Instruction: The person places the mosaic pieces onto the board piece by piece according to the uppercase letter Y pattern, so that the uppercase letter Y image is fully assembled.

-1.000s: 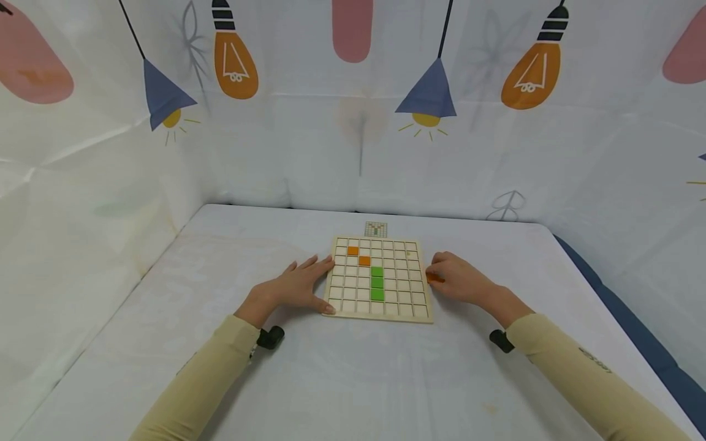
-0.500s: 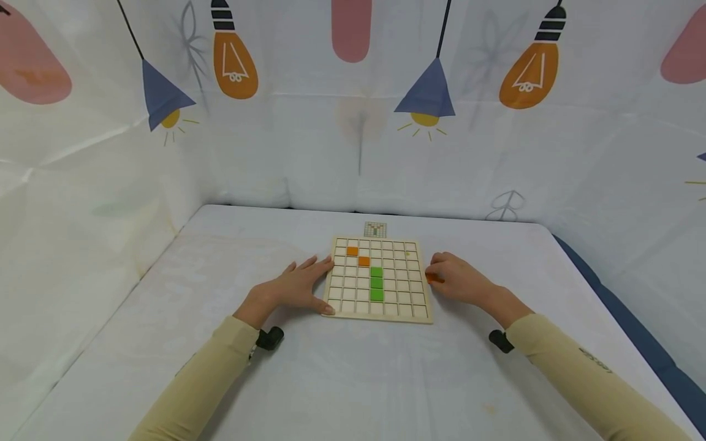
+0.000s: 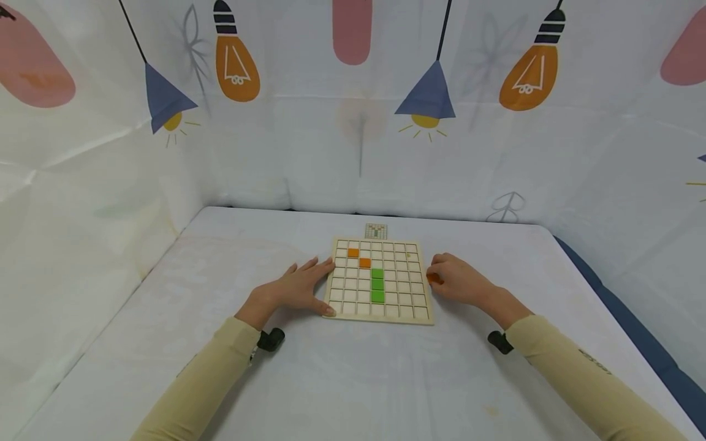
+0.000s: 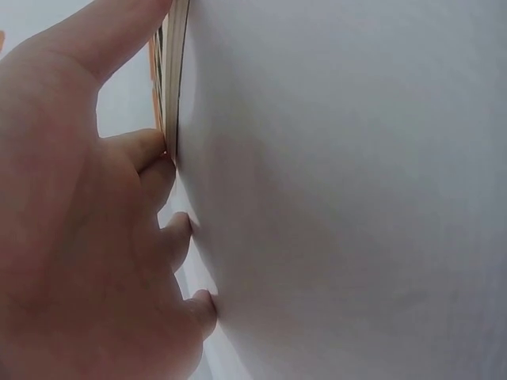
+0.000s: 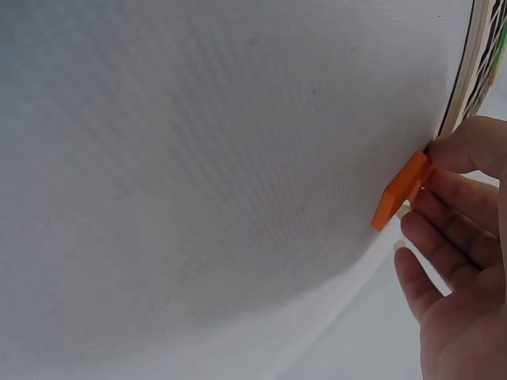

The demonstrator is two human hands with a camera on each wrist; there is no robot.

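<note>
A square wooden grid board (image 3: 405, 294) lies mid-table, with two orange tiles (image 3: 353, 252) set diagonally and a column of green tiles (image 3: 377, 285) in its cells. My left hand (image 3: 295, 289) rests with fingers spread at the board's left side, thumb on the near left corner; the left wrist view shows fingertips at the board's edge (image 4: 173, 87). At the right edge my right hand (image 3: 460, 278) pinches an orange tile (image 5: 402, 190) between thumb and fingers, the tile sticking out past the fingertips in the right wrist view.
A small pattern card (image 3: 376, 231) lies just beyond the board's far edge. The white table (image 3: 342, 373) meets a printed curtain (image 3: 309, 147) at the back. Dark blue fabric (image 3: 623, 306) runs along the right side.
Both hands and the board stay in place. The pinched orange tile turns slightly in the right fingers; the head view shifts a little.
</note>
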